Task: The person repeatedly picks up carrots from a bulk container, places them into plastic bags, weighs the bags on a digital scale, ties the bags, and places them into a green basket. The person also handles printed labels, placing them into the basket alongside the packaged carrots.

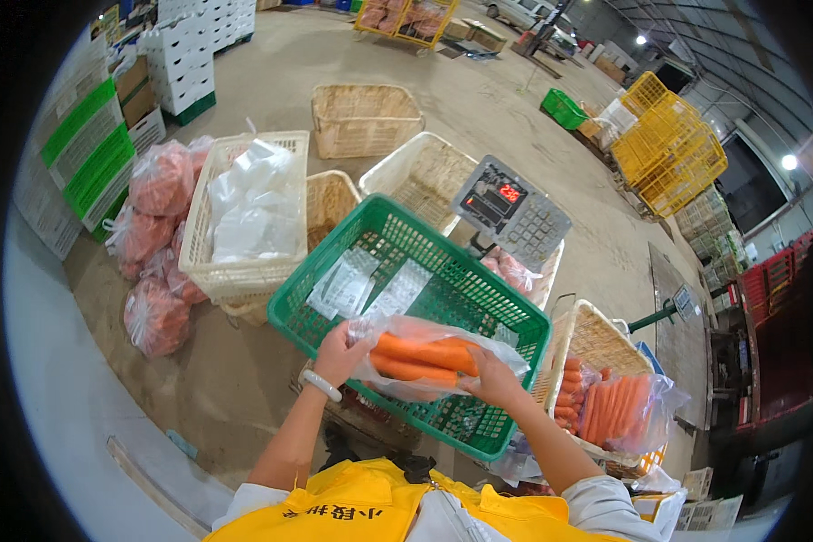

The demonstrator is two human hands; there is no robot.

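A clear plastic bag of carrots (420, 356) is held between my two hands, over the near part of a green plastic basket (412, 196). My left hand (342, 356) grips the bag's left end, and a pale bangle circles that wrist. At the other end, my right hand (498, 379) is closed on the plastic beside the carrot tips. Printed label sheets (344, 281) lie on the basket's floor. Just beyond the basket's far right side stands a scale display (511, 210) with lit red digits and a keypad.
A cream crate (196, 261) of plastic bags (257, 210) stands left, beside bagged carrots (156, 318) piled on the floor. Another crate at right holds loose and bagged carrots (613, 410). Cream crates (366, 139) stand beyond the basket. Yellow cage carts (671, 149) are farther right.
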